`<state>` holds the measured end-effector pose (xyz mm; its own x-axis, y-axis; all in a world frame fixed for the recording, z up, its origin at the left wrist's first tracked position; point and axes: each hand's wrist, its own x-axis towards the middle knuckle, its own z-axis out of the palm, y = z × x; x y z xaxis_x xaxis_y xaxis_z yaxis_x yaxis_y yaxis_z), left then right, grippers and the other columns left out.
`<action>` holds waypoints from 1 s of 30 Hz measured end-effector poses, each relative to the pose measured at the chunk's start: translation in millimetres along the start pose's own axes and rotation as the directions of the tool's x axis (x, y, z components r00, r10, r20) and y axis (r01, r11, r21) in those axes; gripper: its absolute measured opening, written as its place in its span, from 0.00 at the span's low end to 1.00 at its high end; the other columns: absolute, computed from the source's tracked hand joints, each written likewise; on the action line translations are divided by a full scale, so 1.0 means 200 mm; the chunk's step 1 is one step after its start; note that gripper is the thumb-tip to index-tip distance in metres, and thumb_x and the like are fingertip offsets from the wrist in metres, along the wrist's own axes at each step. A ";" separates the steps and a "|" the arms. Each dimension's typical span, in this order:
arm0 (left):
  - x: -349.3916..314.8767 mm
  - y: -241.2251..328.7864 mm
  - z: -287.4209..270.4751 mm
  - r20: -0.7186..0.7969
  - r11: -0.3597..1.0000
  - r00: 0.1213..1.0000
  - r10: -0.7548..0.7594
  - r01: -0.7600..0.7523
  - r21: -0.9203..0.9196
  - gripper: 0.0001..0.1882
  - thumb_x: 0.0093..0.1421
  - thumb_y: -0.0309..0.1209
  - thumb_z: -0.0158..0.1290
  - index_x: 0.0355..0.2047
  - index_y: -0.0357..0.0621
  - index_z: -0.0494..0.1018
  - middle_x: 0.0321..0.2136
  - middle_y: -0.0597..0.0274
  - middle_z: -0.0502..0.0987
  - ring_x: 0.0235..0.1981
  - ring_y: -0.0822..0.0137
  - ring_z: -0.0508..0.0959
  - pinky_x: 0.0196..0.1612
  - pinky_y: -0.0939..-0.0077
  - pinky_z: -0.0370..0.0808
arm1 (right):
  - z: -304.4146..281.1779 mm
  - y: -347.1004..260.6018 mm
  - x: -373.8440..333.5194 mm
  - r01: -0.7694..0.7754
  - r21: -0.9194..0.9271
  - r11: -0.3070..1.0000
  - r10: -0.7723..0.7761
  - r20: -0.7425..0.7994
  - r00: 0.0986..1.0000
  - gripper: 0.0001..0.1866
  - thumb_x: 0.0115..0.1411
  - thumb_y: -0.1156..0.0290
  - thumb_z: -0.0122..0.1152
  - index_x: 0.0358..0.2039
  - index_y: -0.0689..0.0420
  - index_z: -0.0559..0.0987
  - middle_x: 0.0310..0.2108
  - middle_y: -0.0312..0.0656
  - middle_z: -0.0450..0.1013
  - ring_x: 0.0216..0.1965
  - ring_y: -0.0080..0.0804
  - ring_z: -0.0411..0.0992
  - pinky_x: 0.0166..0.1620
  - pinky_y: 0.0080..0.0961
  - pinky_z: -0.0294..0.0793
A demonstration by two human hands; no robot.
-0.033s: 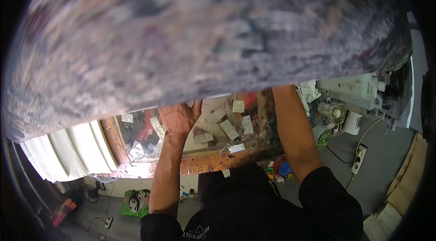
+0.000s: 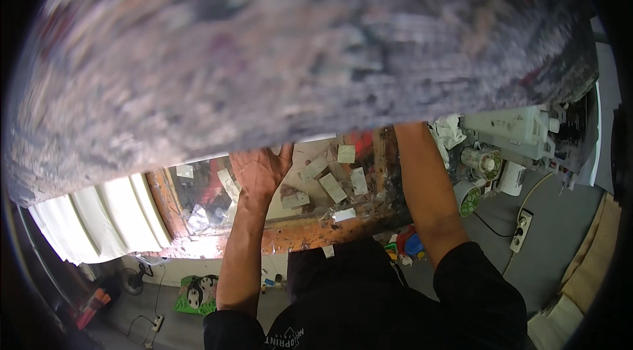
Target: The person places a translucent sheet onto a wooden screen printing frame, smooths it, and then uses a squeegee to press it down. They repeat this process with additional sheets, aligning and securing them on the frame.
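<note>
A large, blurred, mottled grey surface (image 2: 316, 53) fills the upper half of the view and cuts off what lies beyond it. Below its edge shows a worn, stained wooden frame (image 2: 310, 238) around a pale panel with a red area, dotted with several pale tape-like pieces (image 2: 333, 187). My left hand (image 2: 260, 169) is over this panel, its thumb apart from the fingers; the fingertips are hidden under the grey surface's edge. My right forearm (image 2: 428, 185) reaches up along the frame's right side, and the right hand is hidden behind the grey surface.
White ridged panels (image 2: 115, 218) stand to the left. On the right are crumpled white paper (image 2: 450, 134), a jar (image 2: 488, 164), a pale plastic container (image 2: 514, 129) and a power strip (image 2: 523, 231) on the grey floor. A green bag (image 2: 198, 294) lies at lower left near cables.
</note>
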<state>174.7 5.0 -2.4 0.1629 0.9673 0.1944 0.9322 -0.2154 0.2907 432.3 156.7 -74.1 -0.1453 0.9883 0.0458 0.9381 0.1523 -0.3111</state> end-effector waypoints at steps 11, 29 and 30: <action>0.02 -0.02 0.03 0.019 0.999 0.999 -0.037 0.038 -0.026 0.45 0.64 0.53 0.58 0.73 0.44 0.55 0.75 0.51 0.53 0.77 0.50 0.48 0.76 0.41 0.43 | -0.12 -0.13 -0.02 -0.094 -0.016 0.995 0.093 -0.051 0.994 0.29 0.60 0.50 0.63 0.59 0.49 0.78 0.58 0.46 0.75 0.59 0.47 0.73 0.61 0.47 0.72; 0.03 -0.01 0.01 0.063 0.998 0.996 -0.057 0.056 0.016 0.45 0.64 0.53 0.58 0.73 0.44 0.55 0.75 0.52 0.52 0.77 0.51 0.47 0.77 0.43 0.42 | -0.13 -0.18 -0.09 -0.105 0.163 0.981 0.127 -0.134 0.983 0.22 0.54 0.54 0.73 0.48 0.48 0.84 0.53 0.47 0.78 0.56 0.48 0.75 0.60 0.43 0.72; 0.03 -0.01 0.00 0.070 0.998 0.996 -0.064 0.064 0.009 0.45 0.64 0.53 0.58 0.73 0.44 0.55 0.75 0.51 0.53 0.77 0.51 0.47 0.77 0.43 0.42 | -0.14 -0.18 -0.09 -0.087 0.158 0.984 0.110 -0.142 0.984 0.20 0.54 0.54 0.73 0.46 0.48 0.85 0.52 0.47 0.78 0.55 0.48 0.75 0.59 0.43 0.72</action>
<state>174.4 10.7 -2.4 0.1246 0.9861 0.1096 0.9437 -0.1520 0.2940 410.8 133.5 -36.8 0.0052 0.9893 0.1455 0.8856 0.0630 -0.4602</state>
